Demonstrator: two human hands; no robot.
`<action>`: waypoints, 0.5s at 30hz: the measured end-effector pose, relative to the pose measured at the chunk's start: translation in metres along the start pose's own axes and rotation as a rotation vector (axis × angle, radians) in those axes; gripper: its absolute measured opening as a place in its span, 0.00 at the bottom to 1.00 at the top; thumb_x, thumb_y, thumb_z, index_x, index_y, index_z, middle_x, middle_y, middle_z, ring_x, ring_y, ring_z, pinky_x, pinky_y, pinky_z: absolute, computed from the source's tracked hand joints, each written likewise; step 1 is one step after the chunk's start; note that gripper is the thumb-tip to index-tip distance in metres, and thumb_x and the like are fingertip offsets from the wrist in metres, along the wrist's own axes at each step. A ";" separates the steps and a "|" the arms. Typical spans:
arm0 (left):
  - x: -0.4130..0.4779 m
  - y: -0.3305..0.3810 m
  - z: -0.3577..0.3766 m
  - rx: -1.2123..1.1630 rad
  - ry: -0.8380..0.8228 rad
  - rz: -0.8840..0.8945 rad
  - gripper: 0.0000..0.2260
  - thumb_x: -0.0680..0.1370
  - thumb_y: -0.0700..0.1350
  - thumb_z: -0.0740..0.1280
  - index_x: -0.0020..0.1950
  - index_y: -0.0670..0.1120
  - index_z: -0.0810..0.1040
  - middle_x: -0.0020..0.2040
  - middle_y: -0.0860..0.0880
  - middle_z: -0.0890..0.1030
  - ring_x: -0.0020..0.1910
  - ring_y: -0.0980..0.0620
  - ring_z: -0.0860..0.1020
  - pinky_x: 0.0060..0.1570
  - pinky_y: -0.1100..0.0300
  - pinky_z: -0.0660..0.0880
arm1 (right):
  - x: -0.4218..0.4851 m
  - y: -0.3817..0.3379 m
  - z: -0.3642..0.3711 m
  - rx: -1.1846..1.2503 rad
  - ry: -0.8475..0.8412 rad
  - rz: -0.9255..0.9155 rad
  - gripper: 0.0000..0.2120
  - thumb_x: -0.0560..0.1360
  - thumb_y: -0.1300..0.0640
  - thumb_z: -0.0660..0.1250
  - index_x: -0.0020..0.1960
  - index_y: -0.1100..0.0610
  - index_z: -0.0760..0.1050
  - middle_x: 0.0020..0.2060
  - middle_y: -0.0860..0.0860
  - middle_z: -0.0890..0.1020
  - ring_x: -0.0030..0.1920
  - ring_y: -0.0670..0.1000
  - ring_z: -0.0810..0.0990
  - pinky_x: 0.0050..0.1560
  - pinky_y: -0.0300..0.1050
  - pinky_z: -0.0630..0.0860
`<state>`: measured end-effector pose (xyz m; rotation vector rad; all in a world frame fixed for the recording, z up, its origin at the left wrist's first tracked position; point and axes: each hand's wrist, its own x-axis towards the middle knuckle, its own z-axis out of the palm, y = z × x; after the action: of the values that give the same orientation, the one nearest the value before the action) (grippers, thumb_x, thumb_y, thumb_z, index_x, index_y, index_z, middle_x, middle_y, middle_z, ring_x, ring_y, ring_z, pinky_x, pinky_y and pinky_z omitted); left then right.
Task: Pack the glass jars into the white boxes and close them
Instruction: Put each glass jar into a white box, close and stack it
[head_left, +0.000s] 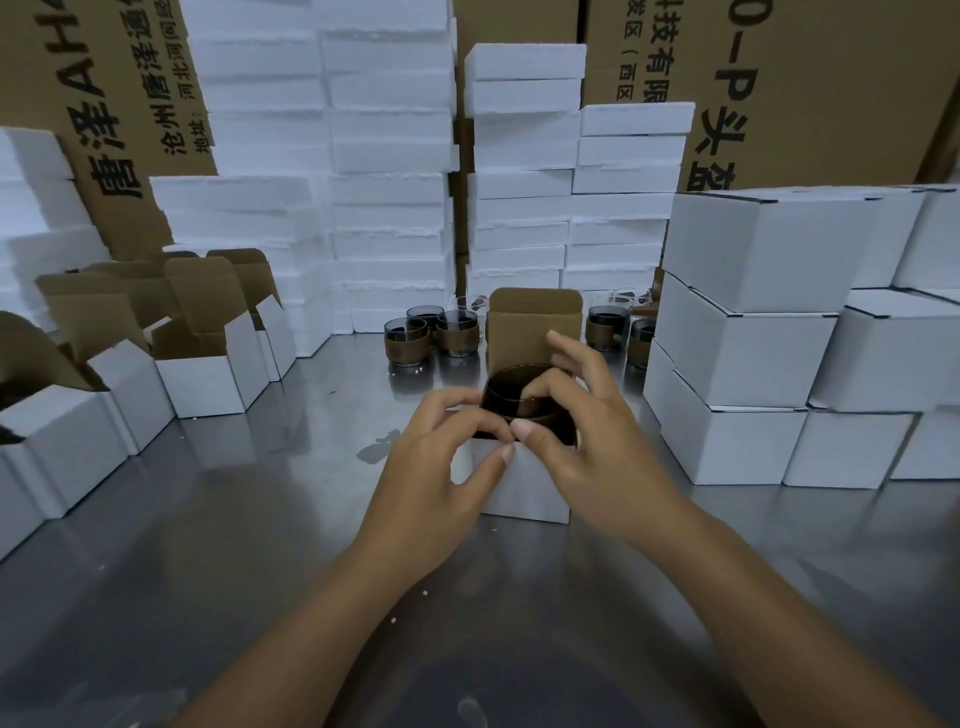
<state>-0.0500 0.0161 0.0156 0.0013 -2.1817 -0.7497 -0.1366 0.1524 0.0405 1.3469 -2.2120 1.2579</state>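
A small white box stands open in the middle of the steel table, its brown lid flap upright at the back. A dark glass jar sits tilted in the box's mouth, its rim above the box's edge. My right hand grips the jar, fingers over the rim and thumb on its near side. My left hand pinches the box's near left top edge beside the jar. Several more jars with brown sleeves stand behind the box, and others to its right.
Open white boxes with raised brown flaps line the left side. Closed white boxes are stacked at the right. White foam blocks and brown cartons wall off the back. Bare steel table lies in front.
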 end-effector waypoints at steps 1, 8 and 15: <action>0.000 0.000 -0.001 -0.001 -0.003 0.000 0.07 0.75 0.46 0.70 0.47 0.59 0.76 0.56 0.56 0.73 0.57 0.67 0.70 0.54 0.78 0.65 | 0.000 0.001 0.000 0.003 -0.007 -0.001 0.02 0.76 0.55 0.67 0.48 0.51 0.74 0.73 0.45 0.58 0.71 0.46 0.61 0.66 0.47 0.64; -0.001 0.003 -0.002 0.007 -0.023 -0.013 0.09 0.74 0.47 0.70 0.49 0.61 0.75 0.56 0.56 0.73 0.57 0.64 0.71 0.52 0.79 0.65 | 0.001 0.005 0.001 -0.222 -0.086 -0.069 0.10 0.80 0.53 0.59 0.45 0.51 0.78 0.72 0.44 0.63 0.69 0.40 0.55 0.65 0.41 0.56; 0.003 0.007 -0.005 -0.159 -0.012 -0.208 0.18 0.70 0.62 0.58 0.60 0.63 0.67 0.56 0.60 0.73 0.52 0.67 0.73 0.46 0.77 0.70 | 0.005 0.001 0.005 0.331 0.434 0.278 0.07 0.79 0.56 0.59 0.53 0.44 0.70 0.54 0.45 0.75 0.55 0.38 0.73 0.47 0.21 0.65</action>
<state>-0.0469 0.0193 0.0237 0.1448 -2.1486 -1.0412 -0.1390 0.1458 0.0405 0.7656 -1.9825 1.8759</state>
